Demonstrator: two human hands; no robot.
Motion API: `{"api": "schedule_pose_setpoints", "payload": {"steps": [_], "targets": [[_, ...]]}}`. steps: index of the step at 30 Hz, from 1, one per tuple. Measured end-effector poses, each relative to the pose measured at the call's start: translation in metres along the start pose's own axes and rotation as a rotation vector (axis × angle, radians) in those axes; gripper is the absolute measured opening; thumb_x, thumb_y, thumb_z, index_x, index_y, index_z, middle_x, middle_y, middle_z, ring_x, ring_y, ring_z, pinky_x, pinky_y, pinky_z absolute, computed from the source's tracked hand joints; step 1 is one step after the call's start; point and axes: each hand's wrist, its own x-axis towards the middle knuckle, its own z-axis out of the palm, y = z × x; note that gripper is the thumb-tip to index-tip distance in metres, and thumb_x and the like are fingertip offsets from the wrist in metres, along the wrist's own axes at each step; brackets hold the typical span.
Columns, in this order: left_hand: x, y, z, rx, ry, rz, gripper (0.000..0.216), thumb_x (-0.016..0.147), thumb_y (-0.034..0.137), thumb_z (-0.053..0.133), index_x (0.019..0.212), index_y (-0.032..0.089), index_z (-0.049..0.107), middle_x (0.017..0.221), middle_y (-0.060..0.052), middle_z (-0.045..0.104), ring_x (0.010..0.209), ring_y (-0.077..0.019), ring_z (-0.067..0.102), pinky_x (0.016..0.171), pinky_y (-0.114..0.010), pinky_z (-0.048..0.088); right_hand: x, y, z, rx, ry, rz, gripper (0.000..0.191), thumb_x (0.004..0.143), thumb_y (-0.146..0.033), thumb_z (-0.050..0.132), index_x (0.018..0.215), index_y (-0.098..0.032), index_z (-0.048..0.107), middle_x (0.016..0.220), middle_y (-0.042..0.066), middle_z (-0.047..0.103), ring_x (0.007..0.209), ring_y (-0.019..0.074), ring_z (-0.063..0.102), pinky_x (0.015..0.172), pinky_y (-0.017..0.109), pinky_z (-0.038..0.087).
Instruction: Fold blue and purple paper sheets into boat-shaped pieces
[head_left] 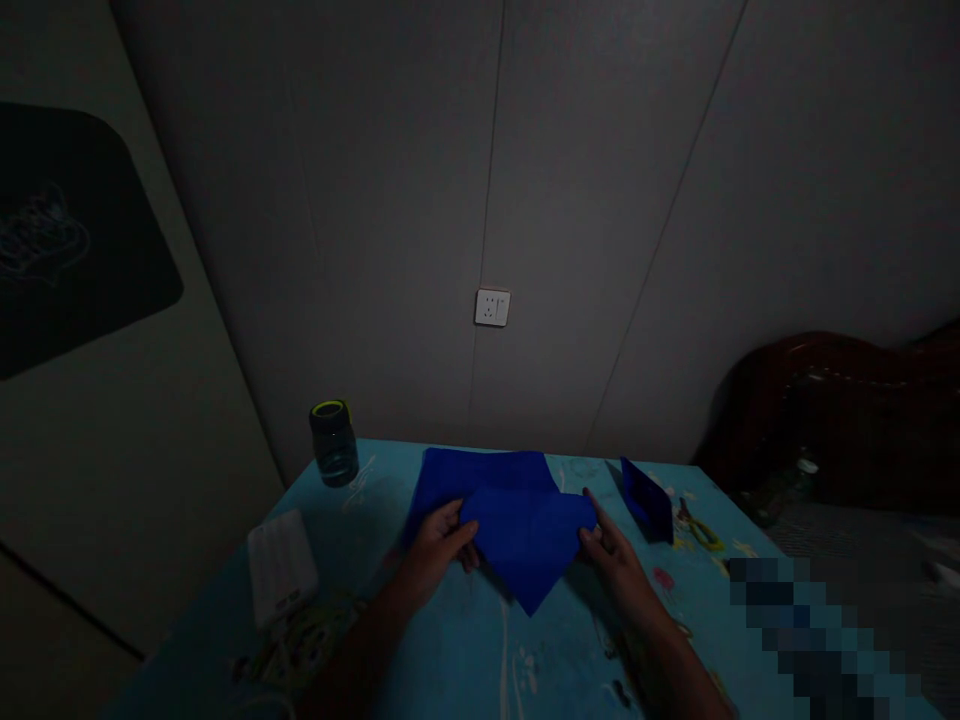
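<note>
A sheet of deep blue paper (517, 520) lies partly folded on the light blue table (465, 650), with one corner pointing toward me. My left hand (439, 550) grips the left edge of the folded flap, fingers curled over it. My right hand (611, 550) holds the flap's right edge with its fingers pinched on the paper. Both hands rest low on the table, one at each side of the fold.
A glass jar with a yellow-rimmed lid (334, 443) stands at the table's back left. A white pack (281, 565) lies front left. A small folded blue piece (646, 500) and scissors (701, 528) sit at right. A wall with a socket (492, 307) rises behind; dark furniture (840, 420) stands right.
</note>
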Motion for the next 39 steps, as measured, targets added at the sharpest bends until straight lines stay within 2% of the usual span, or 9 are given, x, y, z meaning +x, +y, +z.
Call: {"api": "schedule_pose_setpoints", "payload": {"steps": [3,7,13,18,21,24,30,34,39], "targets": [[-0.005,0.004,-0.001,0.022,-0.019,-0.054,0.036,0.073,0.047,0.071,0.086,0.016,0.061,0.050,0.006,0.059,0.031,-0.0071,0.048,0.031,-0.018,0.027,0.002,0.003,-0.002,0.011,-0.070,0.002,0.060,0.079,-0.043,0.077,0.132,-0.023,0.059,0.071,0.000,0.067,0.063,0.0163,0.059,0.067,0.030,0.047],[-0.011,0.007,-0.003,0.033,-0.016,-0.120,0.034,0.075,0.046,0.068,0.093,0.019,0.058,0.044,0.009,0.055,0.025,-0.0055,0.039,0.028,-0.016,0.017,0.000,0.002,-0.002,0.083,-0.179,0.016,0.043,0.081,-0.038,0.075,0.118,-0.020,0.066,0.075,0.003,0.072,0.062,0.0171,0.063,0.067,0.030,0.048],[-0.011,0.008,-0.006,-0.009,-0.001,-0.114,0.034,0.076,0.044,0.065,0.099,0.020,0.059,0.036,0.012,0.046,0.025,-0.0046,0.030,0.031,-0.017,0.013,-0.002,0.010,-0.006,0.174,-0.229,0.104,0.034,0.079,-0.037,0.076,0.106,-0.017,0.070,0.052,0.002,0.068,0.043,0.0172,0.063,0.053,0.028,0.047],[-0.007,0.008,-0.004,-0.018,0.051,-0.058,0.041,0.074,0.053,0.067,0.097,0.019,0.060,0.040,0.011,0.046,0.031,-0.0043,0.034,0.036,-0.016,0.018,-0.004,0.008,-0.004,0.265,-0.206,0.131,0.040,0.068,-0.038,0.085,0.102,-0.019,0.073,0.066,0.003,0.073,0.050,0.0165,0.065,0.055,0.028,0.050],[-0.006,0.008,-0.001,0.033,0.087,-0.014,0.046,0.073,0.064,0.064,0.077,0.019,0.058,0.038,0.010,0.043,0.033,-0.0063,0.038,0.037,-0.018,0.023,-0.004,0.006,-0.003,0.242,-0.231,0.094,0.041,0.066,-0.045,0.085,0.095,-0.018,0.075,0.065,0.004,0.071,0.054,0.0157,0.064,0.057,0.027,0.049],[-0.005,0.009,0.001,0.135,0.128,0.031,0.053,0.076,0.071,0.056,0.059,0.021,0.051,0.036,0.005,0.047,0.031,-0.0081,0.038,0.037,-0.021,0.026,-0.003,0.006,-0.002,0.150,-0.273,0.049,0.041,0.071,-0.055,0.079,0.084,-0.016,0.075,0.061,0.006,0.069,0.057,0.0168,0.062,0.058,0.027,0.047],[-0.008,0.014,-0.001,0.394,0.218,0.122,0.057,0.080,0.059,0.060,0.039,0.022,0.049,0.031,0.002,0.046,0.033,-0.0096,0.042,0.044,-0.023,0.032,0.000,0.007,0.001,-0.035,-0.189,0.024,0.058,0.083,-0.068,0.057,0.067,-0.015,0.073,0.062,0.008,0.068,0.065,0.0209,0.062,0.069,0.032,0.044],[-0.009,0.013,0.002,0.479,0.219,0.165,0.053,0.076,0.060,0.062,0.040,0.023,0.053,0.035,0.002,0.050,0.039,-0.0123,0.048,0.048,-0.024,0.037,0.001,0.006,0.002,-0.073,-0.090,0.027,0.063,0.082,-0.072,0.054,0.059,-0.015,0.069,0.060,0.006,0.065,0.060,0.0185,0.057,0.062,0.030,0.040],[-0.008,0.007,0.011,0.452,0.189,0.152,0.055,0.080,0.068,0.051,0.047,0.024,0.051,0.035,0.002,0.052,0.035,-0.0129,0.049,0.047,-0.026,0.042,0.002,0.005,0.003,-0.112,-0.042,-0.037,0.063,0.084,-0.070,0.054,0.054,-0.016,0.064,0.055,0.002,0.059,0.055,0.0146,0.049,0.060,0.027,0.037]]}}
